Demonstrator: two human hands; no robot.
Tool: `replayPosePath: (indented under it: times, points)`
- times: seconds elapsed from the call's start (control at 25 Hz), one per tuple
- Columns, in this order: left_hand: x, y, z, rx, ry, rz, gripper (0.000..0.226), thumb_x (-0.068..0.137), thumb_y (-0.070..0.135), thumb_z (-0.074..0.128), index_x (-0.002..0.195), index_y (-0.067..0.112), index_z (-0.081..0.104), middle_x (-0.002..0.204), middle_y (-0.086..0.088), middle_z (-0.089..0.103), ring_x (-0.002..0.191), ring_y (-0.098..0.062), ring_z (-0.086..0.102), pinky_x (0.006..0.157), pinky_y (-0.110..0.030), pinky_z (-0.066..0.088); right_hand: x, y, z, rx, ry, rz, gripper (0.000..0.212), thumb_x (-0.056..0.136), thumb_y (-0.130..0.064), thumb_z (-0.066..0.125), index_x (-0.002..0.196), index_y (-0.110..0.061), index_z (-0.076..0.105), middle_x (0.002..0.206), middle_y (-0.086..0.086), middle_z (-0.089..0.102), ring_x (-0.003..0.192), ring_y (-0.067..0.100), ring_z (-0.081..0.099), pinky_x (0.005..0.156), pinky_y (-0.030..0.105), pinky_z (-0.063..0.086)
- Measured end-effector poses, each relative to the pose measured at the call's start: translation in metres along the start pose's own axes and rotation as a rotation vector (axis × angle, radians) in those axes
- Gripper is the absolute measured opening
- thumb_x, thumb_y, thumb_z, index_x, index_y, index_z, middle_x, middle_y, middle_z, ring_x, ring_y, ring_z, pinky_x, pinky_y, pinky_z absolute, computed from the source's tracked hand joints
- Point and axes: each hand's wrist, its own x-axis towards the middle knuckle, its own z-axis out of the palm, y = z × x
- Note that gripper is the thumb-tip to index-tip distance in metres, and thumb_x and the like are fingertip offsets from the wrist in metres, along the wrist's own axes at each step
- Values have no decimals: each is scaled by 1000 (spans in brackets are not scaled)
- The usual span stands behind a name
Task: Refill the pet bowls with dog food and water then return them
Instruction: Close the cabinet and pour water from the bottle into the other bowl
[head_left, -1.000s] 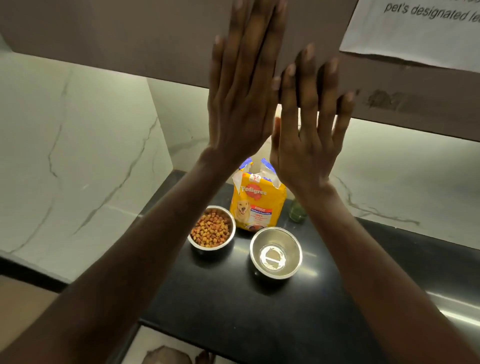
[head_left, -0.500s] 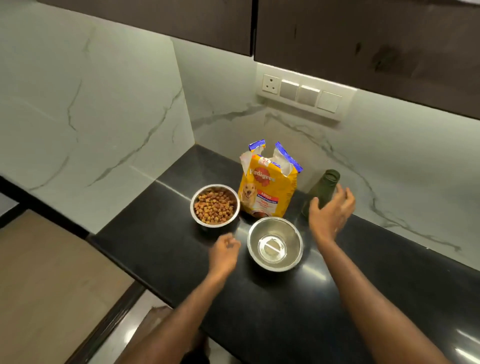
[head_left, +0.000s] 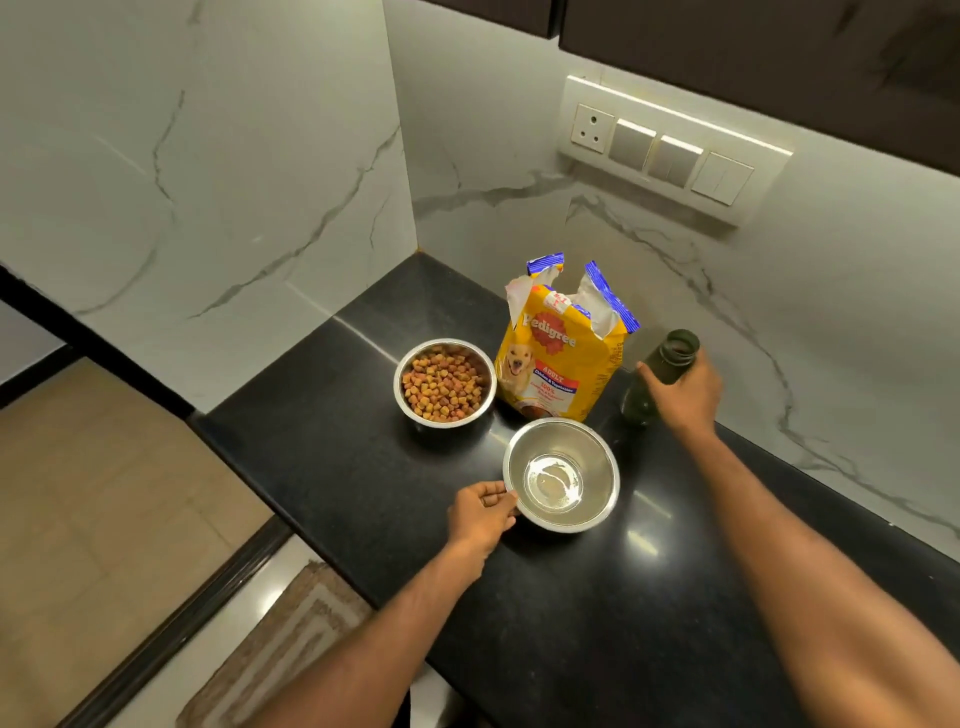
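Observation:
Two steel bowls stand on the black counter (head_left: 322, 431). The far bowl (head_left: 444, 382) is full of brown kibble. The near bowl (head_left: 562, 475) holds no food, only a shiny bottom. My left hand (head_left: 480, 514) grips the near bowl's left rim. An open yellow dog food bag (head_left: 563, 353) stands upright behind the bowls. Right of the bag is a dark green bottle (head_left: 657, 376) with no cap on it, and my right hand (head_left: 683, 387) is wrapped around its upper part.
Marble walls close the counter's left and back sides. A switch panel (head_left: 670, 150) hangs on the back wall under dark cabinets. The counter's front edge drops to a tan floor with a patterned mat (head_left: 280, 644).
My hands dropped from in front of the camera. The left hand went to the near bowl's rim and the right hand closed on the green bottle. The view tilted down.

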Motion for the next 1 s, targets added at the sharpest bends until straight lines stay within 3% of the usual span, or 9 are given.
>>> replayPosePath:
  times: [0.2,0.36,0.52,0.68,0.84,1.0]
  points:
    - [4,-6,2,-78,35,23,29,96,9,79,125,6,75,113,-9,80,104,-16,78,78,-21,65,-18,13,-27,-165,-156,-229,46,82,-26,93,115,-8,69,112,16,75,102,37,68,88,50,58]
    - [9,-15,1,-120,-2,24,28,96,8,78,124,5,75,111,-10,80,103,-18,78,86,-29,67,-45,19,-50,-490,-363,-378,45,73,-47,89,104,-27,64,102,-1,72,91,25,65,74,43,58]
    - [12,-20,0,-145,-16,9,27,97,6,77,123,4,74,112,-12,80,101,-18,77,93,-35,66,-70,23,-55,-775,-560,-438,54,68,-68,74,104,-30,60,101,-7,68,93,20,64,79,47,61]
    - [7,-23,-1,-158,-21,13,26,97,6,77,123,4,74,114,-14,79,102,-19,77,93,-35,66,-81,30,-50,-958,-692,-417,51,71,-67,75,102,-32,54,96,-9,63,86,16,60,77,39,55]
    - [2,-25,-2,-178,-32,20,23,97,5,76,120,4,74,115,-16,79,100,-19,76,92,-33,65,-87,31,-44,-1095,-724,-437,53,72,-69,77,100,-30,56,91,-7,64,81,16,62,76,36,56]
    - [-2,-27,-3,-188,-48,10,15,98,6,75,113,7,74,111,-14,79,98,-19,77,80,-29,66,-90,26,-35,-1164,-740,-452,56,73,-71,78,103,-27,61,91,-6,66,84,17,65,79,37,57]
